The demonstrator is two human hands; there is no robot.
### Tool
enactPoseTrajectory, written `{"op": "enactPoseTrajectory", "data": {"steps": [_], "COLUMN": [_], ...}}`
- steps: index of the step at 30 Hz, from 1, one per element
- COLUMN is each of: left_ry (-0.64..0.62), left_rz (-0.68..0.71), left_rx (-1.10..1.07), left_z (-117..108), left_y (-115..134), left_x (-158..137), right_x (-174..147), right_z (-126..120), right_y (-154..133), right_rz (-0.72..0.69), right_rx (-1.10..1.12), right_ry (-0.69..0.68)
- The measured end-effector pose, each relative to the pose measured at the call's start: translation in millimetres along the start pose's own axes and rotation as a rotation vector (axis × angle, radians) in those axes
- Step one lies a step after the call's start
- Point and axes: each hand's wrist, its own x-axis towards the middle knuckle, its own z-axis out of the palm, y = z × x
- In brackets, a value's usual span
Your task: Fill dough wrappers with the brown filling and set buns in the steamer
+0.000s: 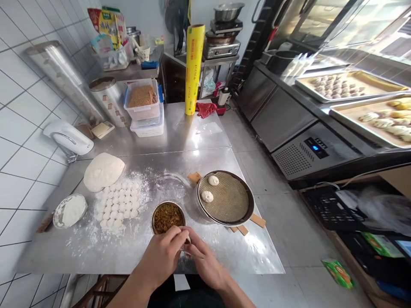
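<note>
In front of my body, my left hand (164, 250) and my right hand (205, 259) come together, fingers closed around a small piece of dough (188, 240). Most of that dough is hidden by the fingers. A thin, stick-like edge shows by my right palm; I cannot make out what it is. Just beyond my fingers is a metal bowl (153, 223) of dark, chopped filling (168, 217). To the right sits a round steamer tray (227, 201) with a mesh liner, bearing two shaped buns (207, 196) near its left side.
Floured dough pieces (120, 201) lie in rows at left, near a large dough lump (103, 172) and a flour bowl (69, 210). Wooden slats (257, 220) stick out under the steamer. A yellow film roll (194, 70) and plastic tubs (147, 124) stand at the back.
</note>
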Motion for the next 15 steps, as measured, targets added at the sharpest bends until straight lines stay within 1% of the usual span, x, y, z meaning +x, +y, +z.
{"op": "enactPoseTrajectory", "data": {"steps": [3, 7, 10, 12, 15], "left_ry": [0.02, 0.035, 0.022, 0.025, 0.04], "left_rz": [-0.044, -0.013, -0.017, -0.017, 0.026], "left_rx": [-0.018, -0.037, 0.009, 0.035, 0.043], "left_z": [-0.8, 1.4, 4.2, 5.4, 4.9], "left_y": [-0.7, 0.1, 0.6, 0.3, -1.0], "left_x": [1.2, 1.6, 1.1, 0.9, 1.5], "right_x": [0.8, 3.1, 3.9, 3.9, 3.8], "right_z": [-0.4, 2.0, 3.1, 2.7, 1.0], "right_y": [-3.1, 0.1, 4.0, 3.9, -0.9], "right_rz": [0.054, 0.03, 0.016, -0.018, -0.035], "right_rx": [0.034, 0.079, 0.029, -0.009, -0.053], "right_ry": [0.032, 0.035, 0.039, 0.049, 0.037]}}
